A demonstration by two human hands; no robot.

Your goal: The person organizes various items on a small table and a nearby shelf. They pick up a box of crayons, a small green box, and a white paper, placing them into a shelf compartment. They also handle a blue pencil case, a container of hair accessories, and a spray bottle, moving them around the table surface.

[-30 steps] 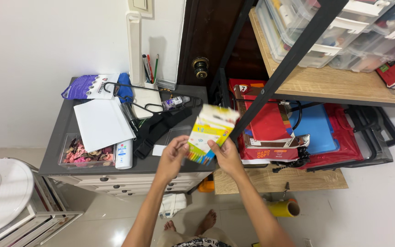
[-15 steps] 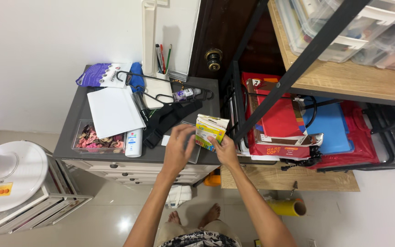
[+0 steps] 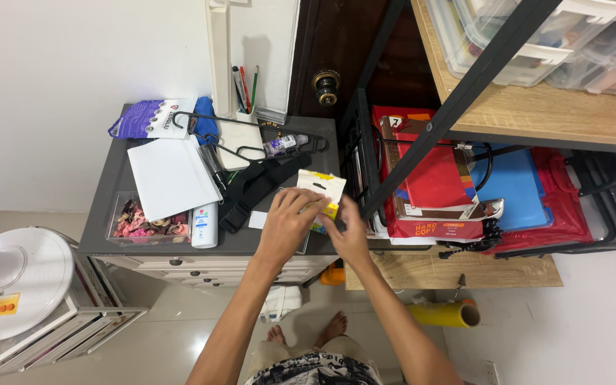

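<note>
Yellow and white card shows between both hands: a small box [image 3: 320, 187] with a hang-hole tab at its far edge, held over the near right corner of the grey bench [image 3: 101, 203]; the left hand [image 3: 290, 221] lies curled over the box's near left part, fingers bent around it; the right hand [image 3: 344, 232] grips its right side, fingers closed on the edge; most of the box is hidden under the two hands, so its printed face cannot be made out; just left of the hands a black strap [image 3: 254, 189] runs across the bench, and a white slip [image 3: 257, 219] lies beside it; farther left a white bottle [image 3: 205, 224] lies on its side, touching a clear tray [image 3: 147, 224] of pink and brown bits; a white sheet [image 3: 169, 177] overlaps the tray's far edge; at the far side sit a purple pouch [image 3: 147, 117], black wire hangers [image 3: 251, 139], a small clear bottle [image 3: 279, 146] and a cup of pens [image 3: 244, 85]; right of the bench, a black frame shelf [image 3: 522, 114] carries clear bins [image 3: 536, 36] above, with a red box [image 3: 429, 185] and a blue board [image 3: 504, 189] below; a yellow roll [image 3: 440, 314] lies on the floor near bare feet [image 3: 326, 329]; a white fan [image 3: 8, 285] stands at the near left.
</note>
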